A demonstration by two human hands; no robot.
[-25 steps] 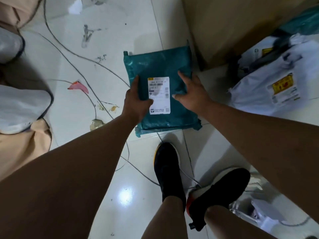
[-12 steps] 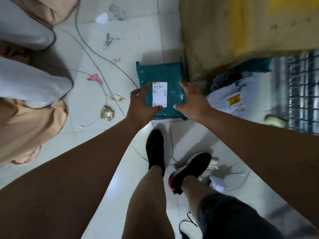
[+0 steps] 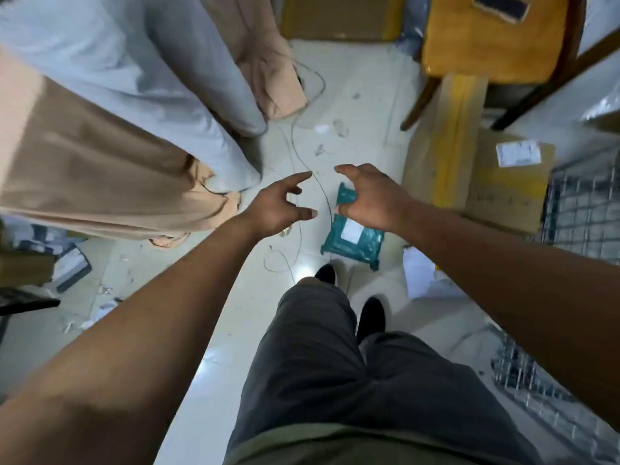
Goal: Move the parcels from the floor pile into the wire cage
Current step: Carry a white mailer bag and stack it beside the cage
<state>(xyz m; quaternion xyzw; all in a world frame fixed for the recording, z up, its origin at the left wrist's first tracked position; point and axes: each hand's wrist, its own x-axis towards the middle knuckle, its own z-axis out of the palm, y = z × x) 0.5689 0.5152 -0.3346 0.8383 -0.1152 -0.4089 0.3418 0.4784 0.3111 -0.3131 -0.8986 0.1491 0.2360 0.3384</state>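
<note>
A teal plastic parcel (image 3: 360,244) with a white label lies flat on the tiled floor, just ahead of my black shoe. My right hand (image 3: 372,196) hovers above its far end with fingers spread and loosely bent, holding nothing, and hides part of it. My left hand (image 3: 278,206) is held out to the left of the parcel, forefinger and thumb extended, also empty. The wire cage (image 3: 583,209) stands at the right edge. A white parcel (image 3: 419,276) lies on the floor under my right forearm.
Large tan and grey sacks (image 3: 100,169) fill the left side. Cardboard boxes (image 3: 503,189) stand between the parcel and the cage, with a yellow-seated chair (image 3: 486,38) behind them. A thin cable (image 3: 298,152) runs across the floor. More wire mesh (image 3: 523,374) is at lower right.
I have risen from a crouch, so the view is higher. Both hands have come off the teal parcel, which stays on the floor, and now hang open above it.
</note>
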